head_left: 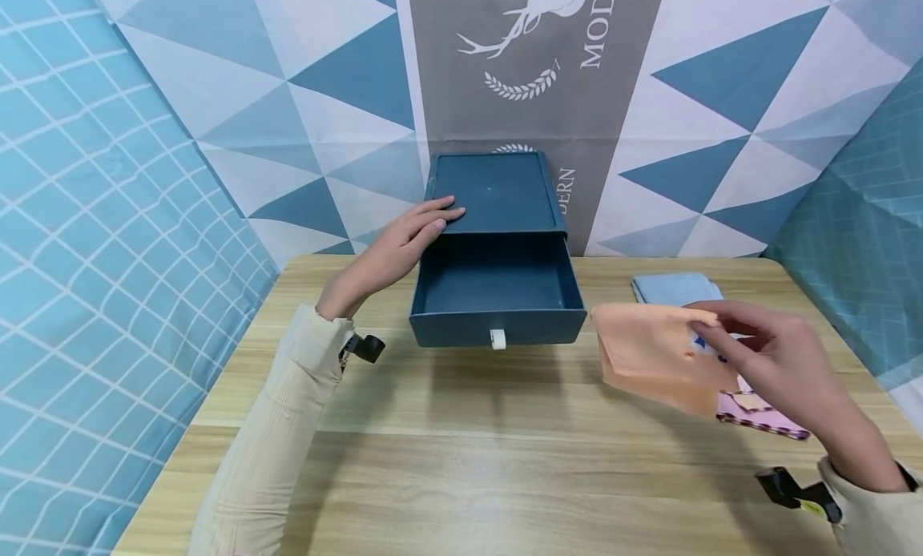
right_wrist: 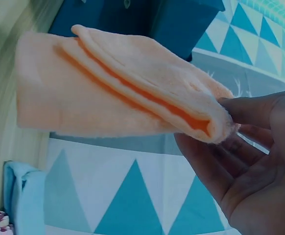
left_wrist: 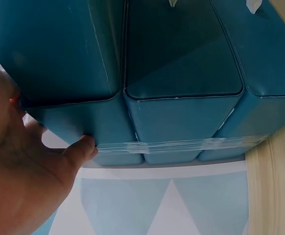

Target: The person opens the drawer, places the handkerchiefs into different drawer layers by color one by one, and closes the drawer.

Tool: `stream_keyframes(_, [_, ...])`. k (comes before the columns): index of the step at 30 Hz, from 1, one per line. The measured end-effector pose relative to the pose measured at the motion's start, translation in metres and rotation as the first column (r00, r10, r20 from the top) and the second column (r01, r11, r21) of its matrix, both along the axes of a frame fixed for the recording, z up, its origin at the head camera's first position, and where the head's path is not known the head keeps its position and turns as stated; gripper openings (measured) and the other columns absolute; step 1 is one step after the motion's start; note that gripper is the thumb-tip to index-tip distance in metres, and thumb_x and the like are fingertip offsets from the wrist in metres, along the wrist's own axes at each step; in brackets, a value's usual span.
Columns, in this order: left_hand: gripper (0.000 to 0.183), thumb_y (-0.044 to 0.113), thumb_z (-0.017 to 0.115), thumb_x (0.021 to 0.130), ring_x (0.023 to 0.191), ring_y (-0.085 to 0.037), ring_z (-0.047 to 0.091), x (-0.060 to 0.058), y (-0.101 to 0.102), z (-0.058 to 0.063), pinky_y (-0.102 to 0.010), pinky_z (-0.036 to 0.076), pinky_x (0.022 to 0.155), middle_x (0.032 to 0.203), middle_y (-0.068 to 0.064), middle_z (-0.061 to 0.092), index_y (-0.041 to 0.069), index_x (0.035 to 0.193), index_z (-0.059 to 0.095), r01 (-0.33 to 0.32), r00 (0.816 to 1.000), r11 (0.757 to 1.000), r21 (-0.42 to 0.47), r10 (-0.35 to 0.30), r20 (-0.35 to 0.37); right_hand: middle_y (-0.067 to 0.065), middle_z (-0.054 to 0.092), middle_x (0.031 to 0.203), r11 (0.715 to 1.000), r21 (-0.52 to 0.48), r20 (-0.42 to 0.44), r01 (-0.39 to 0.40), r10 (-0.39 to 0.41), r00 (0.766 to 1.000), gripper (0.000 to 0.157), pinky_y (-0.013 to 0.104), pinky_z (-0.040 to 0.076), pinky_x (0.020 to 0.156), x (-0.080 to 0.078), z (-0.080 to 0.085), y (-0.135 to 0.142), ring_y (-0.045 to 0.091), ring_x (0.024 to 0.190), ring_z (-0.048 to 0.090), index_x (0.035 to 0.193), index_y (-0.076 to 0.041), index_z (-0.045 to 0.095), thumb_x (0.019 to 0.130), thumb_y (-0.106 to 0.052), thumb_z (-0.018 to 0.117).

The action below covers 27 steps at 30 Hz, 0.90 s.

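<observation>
My right hand [head_left: 782, 364] pinches a folded peach towel [head_left: 652, 352] by one end, thumb against fingers. It hangs above the table, right of the drawer unit. In the right wrist view, the peach towel [right_wrist: 118, 83] shows its folded layers. My left hand [head_left: 392, 251] rests on the upper left edge of the dark blue drawer unit [head_left: 497, 191], fingers extended over its top. The left wrist view shows that thumb touching the unit's side [left_wrist: 108, 122]. The top drawer [head_left: 497, 329] is pulled out, with a bare floor inside and a white tab on its front.
A folded light blue towel [head_left: 674, 288] lies on the wooden table [head_left: 461, 460] at the right, partly behind the peach one. Nearer is a pink cloth with a checked edge [head_left: 771, 420], partly covered by my right hand. Patterned wall sheets [head_left: 346, 75] stand behind the unit.
</observation>
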<state>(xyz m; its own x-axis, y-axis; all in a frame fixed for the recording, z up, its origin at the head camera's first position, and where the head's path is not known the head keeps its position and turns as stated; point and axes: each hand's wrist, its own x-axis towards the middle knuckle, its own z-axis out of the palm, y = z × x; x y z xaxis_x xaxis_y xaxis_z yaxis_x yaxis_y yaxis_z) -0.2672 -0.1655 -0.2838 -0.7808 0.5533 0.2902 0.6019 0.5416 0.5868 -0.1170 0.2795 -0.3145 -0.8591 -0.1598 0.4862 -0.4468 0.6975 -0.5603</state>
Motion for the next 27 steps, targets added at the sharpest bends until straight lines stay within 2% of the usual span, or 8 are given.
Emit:
stream_keyframes(4, [0.045,0.035,0.032,0.11,0.15,-0.014,0.021,0.0,0.0,0.0,-0.043,0.025,0.118,0.162,0.002,0.027,0.022,0.151,0.045,-0.006,1.0,1.0,0.003,0.006,-0.001,-0.01,0.066,0.079,0.999,0.031,-0.103,0.02,-0.017,0.995,0.027,0.007,0.046,0.059,0.002,0.006,-0.003,-0.001,0.055,0.054,0.108,-0.012,0.077,0.085,0.001,0.076])
stream_keyframes(9, [0.045,0.036,0.032,0.11,0.15,-0.014,0.021,0.001,0.0,0.0,-0.043,0.025,0.118,0.162,0.003,0.027,0.022,0.151,0.046,-0.009,1.0,1.0,0.011,0.009,0.001,-0.011,0.066,0.079,0.998,0.046,-0.21,0.047,-0.036,0.977,0.026,0.004,0.046,0.063,0.004,0.014,-0.004,-0.006,0.059,0.054,0.106,-0.008,0.078,0.083,0.004,0.077])
stream_keyframes(13, [0.045,0.036,0.031,0.11,0.15,-0.014,0.021,0.001,0.0,-0.001,-0.043,0.025,0.118,0.162,0.004,0.027,0.022,0.151,0.046,-0.007,1.0,1.0,0.02,0.007,0.006,-0.011,0.062,0.074,0.998,0.031,-0.238,0.054,-0.045,0.97,0.027,0.006,0.044,0.056,0.006,0.018,-0.004,-0.006,0.057,0.049,0.106,-0.007,0.077,0.082,0.006,0.076])
stream_keyframes(15, [0.045,0.036,0.031,0.11,0.15,-0.014,0.021,0.001,0.0,-0.001,-0.043,0.025,0.118,0.162,0.004,0.027,0.022,0.151,0.046,-0.005,1.0,1.0,0.024,0.005,0.009,-0.017,0.06,0.076,0.998,0.016,-0.252,0.06,-0.054,0.966,0.028,0.007,0.043,0.055,0.007,0.02,-0.004,-0.01,0.058,0.05,0.106,-0.005,0.077,0.081,0.008,0.076])
stream_keyframes(20, [0.045,0.037,0.031,0.11,0.149,-0.013,0.021,0.001,0.001,-0.002,-0.043,0.025,0.118,0.162,0.005,0.026,0.023,0.151,0.046,-0.005,1.0,1.0,0.026,0.005,0.01,-0.029,0.062,0.094,0.997,-0.04,-0.299,0.067,-0.076,0.951,0.024,0.004,0.044,0.061,0.007,0.024,-0.002,-0.015,0.068,0.056,0.103,0.002,0.076,0.081,0.011,0.075])
stream_keyframes(27, [0.045,0.036,0.031,0.11,0.15,-0.014,0.02,0.002,0.002,-0.003,-0.044,0.024,0.118,0.162,0.003,0.027,0.021,0.15,0.046,-0.002,1.0,0.999,0.044,0.002,0.013,-0.027,0.063,0.101,0.991,-0.114,-0.334,0.071,-0.105,0.937,0.025,0.004,0.041,0.061,0.009,0.033,-0.003,-0.01,0.071,0.055,0.109,0.008,0.073,0.084,0.012,0.072])
